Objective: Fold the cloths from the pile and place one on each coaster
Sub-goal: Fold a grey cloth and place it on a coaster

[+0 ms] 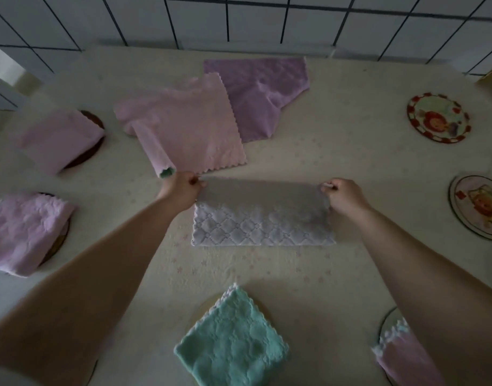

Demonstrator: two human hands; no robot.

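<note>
Thumb and fingers of the left hand (183, 190) pinch the far left corner of the grey cloth (263, 215); those of the right hand (343, 196) pinch its far right corner. Both corners are lifted slightly, while the near edge of the grey cloth, with its diamond pattern, lies flat on the table (337, 151). The cloth is at the table's centre, between the two forearms.

Just beyond the left hand lies the pile: a pink cloth (189, 126), spread flat with one edge rolled toward the hand, overlapping a purple cloth (261, 98) behind it.

Folded cloths on coasters: a pink one at far left (59, 139) over a dark coaster (95, 121); a lilac one at near left (24, 231), its coaster mostly hidden; a teal one (231, 341) at the near centre; a pink one (403, 355) at the near right, partly behind the right forearm.

Bare coasters: two round patterned ones at right, far (438, 118) and nearer (479, 207).

A tiled wall (239, 18) stands behind the table.
</note>
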